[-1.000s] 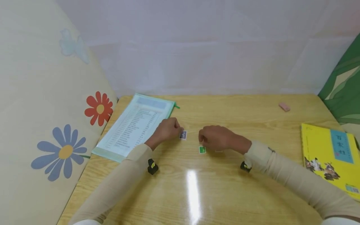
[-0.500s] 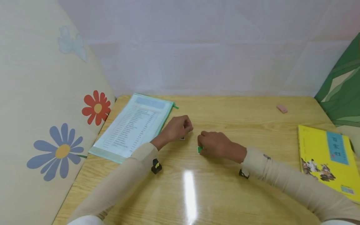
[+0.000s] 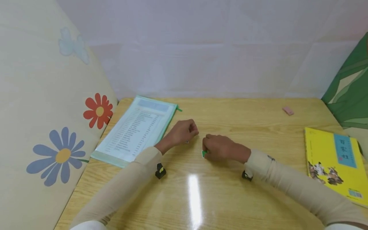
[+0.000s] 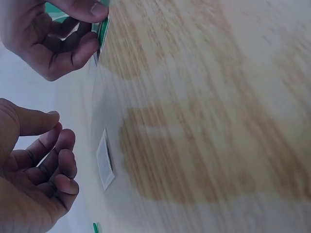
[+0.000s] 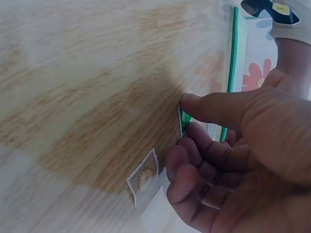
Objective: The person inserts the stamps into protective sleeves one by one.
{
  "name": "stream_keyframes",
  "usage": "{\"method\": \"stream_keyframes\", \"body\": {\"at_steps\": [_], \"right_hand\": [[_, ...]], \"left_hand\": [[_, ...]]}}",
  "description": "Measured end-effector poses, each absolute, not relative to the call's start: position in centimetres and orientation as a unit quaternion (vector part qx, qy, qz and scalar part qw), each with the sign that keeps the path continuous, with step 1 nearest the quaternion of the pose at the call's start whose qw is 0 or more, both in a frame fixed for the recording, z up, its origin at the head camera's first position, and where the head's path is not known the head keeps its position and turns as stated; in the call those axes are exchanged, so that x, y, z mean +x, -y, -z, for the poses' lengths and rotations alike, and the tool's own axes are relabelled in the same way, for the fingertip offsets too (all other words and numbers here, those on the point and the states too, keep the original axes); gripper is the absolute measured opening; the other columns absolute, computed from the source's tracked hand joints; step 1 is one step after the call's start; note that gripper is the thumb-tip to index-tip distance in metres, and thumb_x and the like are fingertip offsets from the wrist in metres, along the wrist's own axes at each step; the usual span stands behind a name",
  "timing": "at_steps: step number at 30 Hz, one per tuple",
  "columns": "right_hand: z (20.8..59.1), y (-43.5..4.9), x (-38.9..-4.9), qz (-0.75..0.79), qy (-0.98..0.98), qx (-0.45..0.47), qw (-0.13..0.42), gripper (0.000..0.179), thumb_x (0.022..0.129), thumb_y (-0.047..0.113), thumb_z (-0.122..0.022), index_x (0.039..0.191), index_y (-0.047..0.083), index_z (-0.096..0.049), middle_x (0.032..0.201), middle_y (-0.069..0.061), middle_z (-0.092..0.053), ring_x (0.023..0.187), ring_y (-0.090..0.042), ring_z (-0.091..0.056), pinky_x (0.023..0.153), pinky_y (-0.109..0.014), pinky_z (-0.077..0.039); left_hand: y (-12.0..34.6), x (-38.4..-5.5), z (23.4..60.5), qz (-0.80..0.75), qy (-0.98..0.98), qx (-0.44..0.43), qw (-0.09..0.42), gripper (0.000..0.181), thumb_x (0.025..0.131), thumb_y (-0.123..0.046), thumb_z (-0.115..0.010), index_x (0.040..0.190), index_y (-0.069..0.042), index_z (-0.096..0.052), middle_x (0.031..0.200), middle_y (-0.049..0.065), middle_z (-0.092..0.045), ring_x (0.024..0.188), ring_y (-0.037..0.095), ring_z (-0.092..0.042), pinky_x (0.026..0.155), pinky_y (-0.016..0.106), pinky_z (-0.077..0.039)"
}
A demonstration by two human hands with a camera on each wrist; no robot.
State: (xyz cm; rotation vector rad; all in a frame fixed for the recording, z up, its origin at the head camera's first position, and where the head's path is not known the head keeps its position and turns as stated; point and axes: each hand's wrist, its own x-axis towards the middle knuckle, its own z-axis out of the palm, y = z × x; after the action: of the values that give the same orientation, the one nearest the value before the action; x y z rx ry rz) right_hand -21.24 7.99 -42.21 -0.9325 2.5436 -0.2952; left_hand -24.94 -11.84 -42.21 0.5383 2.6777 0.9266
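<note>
My right hand [image 3: 219, 147] pinches a small green postage stamp [image 5: 185, 119] between thumb and fingertips, its edge tipped up close over the table. Beneath the curled fingers of that hand lies another stamp [image 5: 145, 178] with a jagged white border and a tan picture. My left hand [image 3: 181, 131] hovers just to the left, fingers loosely curled and thumb close to the index fingertip, with nothing seen between them. A white-edged stamp [image 4: 104, 162] lies flat near it; in the head view the left hand hides nearly all of it.
A book or folder in a clear green-edged cover [image 3: 135, 127] lies at the left of the wooden table [image 3: 230, 198]. On the right is a yellow book [image 3: 325, 153]. A pink eraser-like block [image 3: 288, 111] sits toward the back right. Black cameras are strapped to both wrists.
My left hand has shifted right and now covers the purplish stamp. The right hand has taken hold of the green stamp, which lay in plain sight one second ago. The last half second shows little motion.
</note>
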Motion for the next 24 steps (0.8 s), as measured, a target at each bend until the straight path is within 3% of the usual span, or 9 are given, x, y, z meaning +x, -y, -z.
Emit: {"method": "stream_keyframes", "body": {"at_steps": [5,9,14,18,24], "right_hand": [[42.0,-7.9,-21.2,0.117,-0.9,-0.356,0.22,0.012,0.098,0.021,-0.069,0.104,0.011,-0.065,0.102,0.0,-0.057,0.092,-0.013,-0.056,0.079,-0.029,-0.052],[42.3,-8.0,-20.9,0.127,-0.902,-0.358,0.205,0.012,0.097,0.018,-0.068,0.103,0.013,-0.059,0.102,-0.001,-0.05,0.086,-0.014,-0.054,0.072,-0.027,-0.05],[42.6,-8.0,-20.7,0.142,-0.902,-0.368,0.174,0.03,0.098,0.014,-0.068,0.123,0.009,-0.054,0.111,-0.006,-0.053,0.086,-0.016,-0.058,0.071,-0.028,-0.052],[42.8,-8.0,-20.5,0.135,-0.9,-0.38,0.164,0.041,0.098,0.013,-0.067,0.134,0.003,-0.051,0.119,-0.011,-0.056,0.094,-0.019,-0.061,0.078,-0.031,-0.054],[43.0,-8.0,-20.4,0.129,-0.902,-0.377,0.167,0.037,0.099,0.012,-0.065,0.132,0.001,-0.054,0.12,-0.011,-0.054,0.096,-0.018,-0.059,0.082,-0.031,-0.053]], "left_hand": [[11.3,-25.2,42.7,-0.302,-0.924,0.201,0.124,0.009,0.101,-0.02,-0.065,0.099,-0.011,-0.064,0.092,-0.001,-0.065,0.079,0.015,-0.061,0.066,0.028,-0.052],[10.9,-25.5,43.0,-0.281,-0.923,0.235,0.116,0.009,0.1,-0.019,-0.065,0.102,-0.01,-0.065,0.096,0.0,-0.063,0.087,0.015,-0.058,0.074,0.029,-0.051],[10.6,-25.7,43.1,-0.256,-0.914,0.294,0.113,0.017,0.099,-0.016,-0.066,0.116,-0.012,-0.068,0.108,0.007,-0.059,0.097,0.019,-0.055,0.082,0.035,-0.051],[10.7,-25.8,43.4,-0.237,-0.904,0.333,0.13,0.028,0.098,-0.015,-0.067,0.126,-0.018,-0.069,0.111,0.008,-0.055,0.095,0.02,-0.05,0.081,0.035,-0.048],[10.5,-25.8,43.6,-0.215,-0.9,0.359,0.123,0.029,0.098,-0.011,-0.066,0.126,-0.018,-0.07,0.109,0.006,-0.054,0.092,0.018,-0.046,0.079,0.033,-0.045]]}}
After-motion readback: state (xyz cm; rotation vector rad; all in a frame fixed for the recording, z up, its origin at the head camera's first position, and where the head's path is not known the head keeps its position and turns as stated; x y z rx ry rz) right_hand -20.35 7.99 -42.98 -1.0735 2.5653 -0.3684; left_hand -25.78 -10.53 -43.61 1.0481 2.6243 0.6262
